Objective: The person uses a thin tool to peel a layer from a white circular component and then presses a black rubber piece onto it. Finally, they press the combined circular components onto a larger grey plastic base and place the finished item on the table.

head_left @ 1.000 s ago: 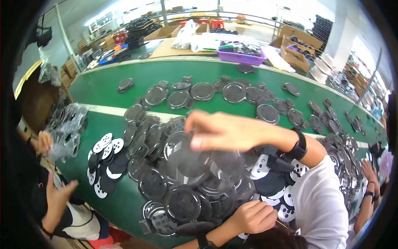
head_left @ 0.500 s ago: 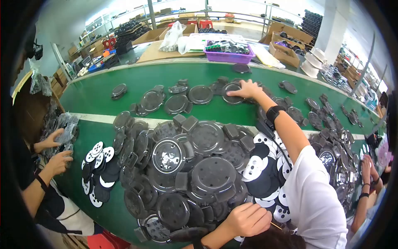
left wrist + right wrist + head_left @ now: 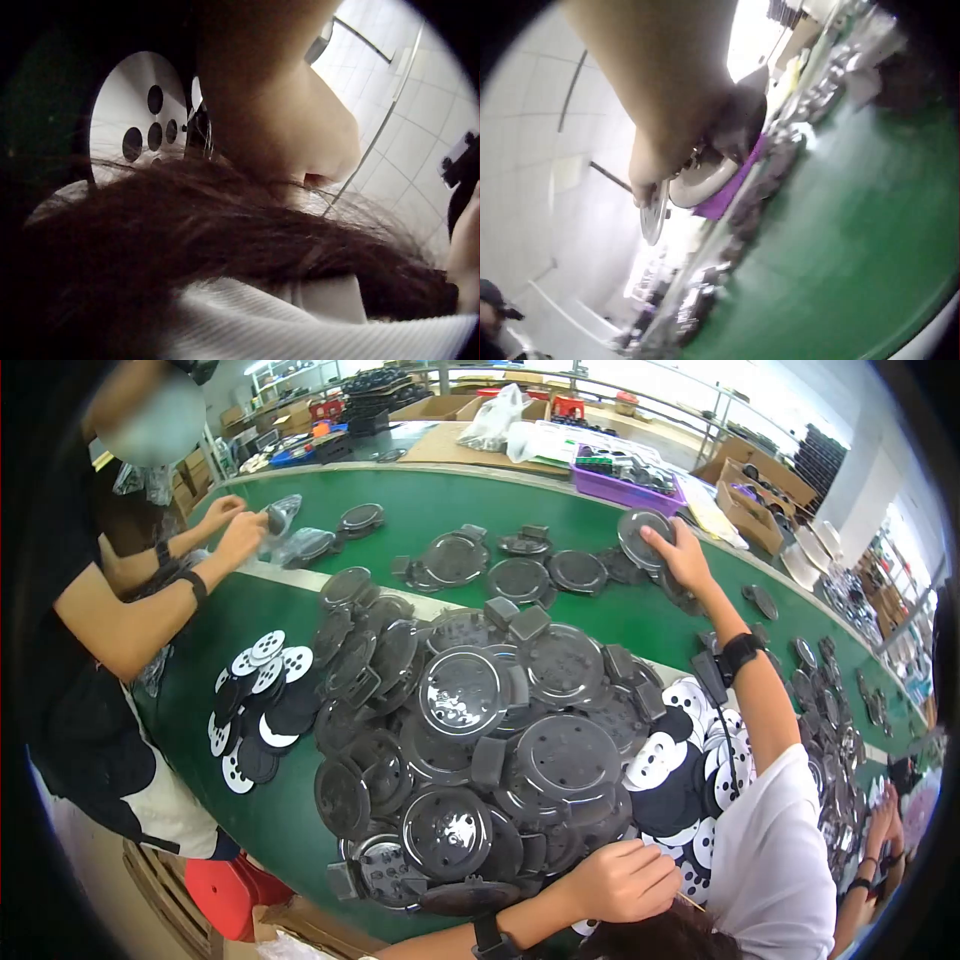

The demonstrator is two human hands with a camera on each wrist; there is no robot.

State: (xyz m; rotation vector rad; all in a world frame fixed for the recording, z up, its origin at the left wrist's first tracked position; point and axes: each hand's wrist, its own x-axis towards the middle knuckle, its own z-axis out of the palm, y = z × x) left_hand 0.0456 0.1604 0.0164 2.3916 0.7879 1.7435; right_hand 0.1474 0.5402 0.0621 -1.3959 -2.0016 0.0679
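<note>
Dark grey disc (image 3: 635, 532), round and smooth-faced, is pinched by the right hand (image 3: 688, 561).

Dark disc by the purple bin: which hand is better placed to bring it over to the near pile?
The right hand, I'd judge: it grips the dark disc near the purple bin. The left hand is curled by the near side of the pile, well short of that disc.
</note>
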